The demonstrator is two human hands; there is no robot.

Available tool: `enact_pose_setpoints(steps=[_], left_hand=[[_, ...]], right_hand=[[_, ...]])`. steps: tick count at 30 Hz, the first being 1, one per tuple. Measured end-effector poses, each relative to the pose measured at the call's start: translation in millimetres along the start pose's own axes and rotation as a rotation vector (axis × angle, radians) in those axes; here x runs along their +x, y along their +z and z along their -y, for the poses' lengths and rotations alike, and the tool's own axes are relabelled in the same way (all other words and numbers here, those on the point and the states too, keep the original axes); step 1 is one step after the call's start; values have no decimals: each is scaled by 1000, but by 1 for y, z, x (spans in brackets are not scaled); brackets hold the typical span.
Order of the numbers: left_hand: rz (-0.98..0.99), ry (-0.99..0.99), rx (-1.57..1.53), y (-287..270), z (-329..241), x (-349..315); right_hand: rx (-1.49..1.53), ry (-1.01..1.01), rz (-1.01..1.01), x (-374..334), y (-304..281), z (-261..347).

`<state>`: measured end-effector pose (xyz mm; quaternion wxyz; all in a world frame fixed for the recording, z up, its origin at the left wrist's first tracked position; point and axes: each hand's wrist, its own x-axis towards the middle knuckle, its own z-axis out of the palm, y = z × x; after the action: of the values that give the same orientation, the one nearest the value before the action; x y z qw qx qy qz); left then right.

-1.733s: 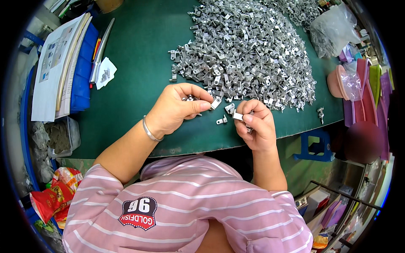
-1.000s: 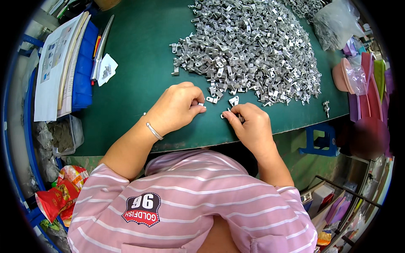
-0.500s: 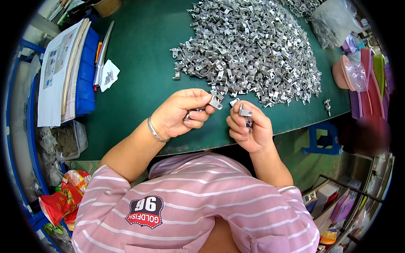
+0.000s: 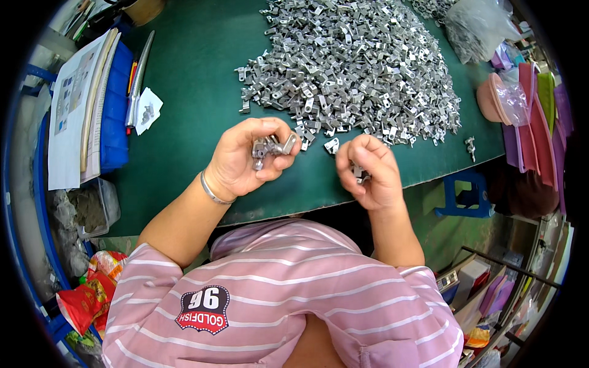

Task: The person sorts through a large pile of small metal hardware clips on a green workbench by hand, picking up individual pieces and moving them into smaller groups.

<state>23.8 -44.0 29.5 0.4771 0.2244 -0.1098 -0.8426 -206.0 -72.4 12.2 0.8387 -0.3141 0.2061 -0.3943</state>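
Several small silvery metal brackets [image 4: 267, 147] lie in my left hand [image 4: 242, 158], whose fingers curl round them. My right hand [image 4: 372, 172] is closed on more metal brackets [image 4: 358, 173], mostly hidden by the fingers and palm. Just beyond both hands rises a wide pile of bent metal brackets with holes [image 4: 356, 67]. One loose bracket [image 4: 332, 146] sits on the table between my hands, close to the right fingertips.
The green table [image 4: 190, 80] has a blue bin [image 4: 116, 104] with papers and pens at its left. A plastic bag [image 4: 481, 27] lies at the far right, beside pink tubs [image 4: 491, 101]. A blue stool [image 4: 464, 195] stands below the right edge.
My left hand has turned palm-up, showing the brackets in it. The bracket at my right fingertips no longer shows there. Both hands have drawn slightly apart.
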Motion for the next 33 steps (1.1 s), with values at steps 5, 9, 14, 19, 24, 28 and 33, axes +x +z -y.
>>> enact_pose_setpoints(steps=[5, 9, 14, 19, 24, 28, 33], left_hand=[[-260, 335, 898, -3, 13, 4], [-412, 595, 1718, -1, 30, 14], [-401, 659, 1767, -2, 34, 18], [-277, 172, 781, 2, 18, 10], [-57, -14, 230, -4, 13, 7], [-42, -43, 186, -2, 13, 6], [20, 2, 142, -6, 13, 6]], right_hand=[[-1436, -384, -237, 8, 12, -1], [-1762, -420, -298, 14, 17, -12], [-1107, -275, -323, 14, 5, -9], [-74, 181, -179, 10, 5, 9], [189, 270, -53, 9, 4, 4], [286, 269, 16, 10, 1, 1], [364, 138, 12, 9, 2, -1]])
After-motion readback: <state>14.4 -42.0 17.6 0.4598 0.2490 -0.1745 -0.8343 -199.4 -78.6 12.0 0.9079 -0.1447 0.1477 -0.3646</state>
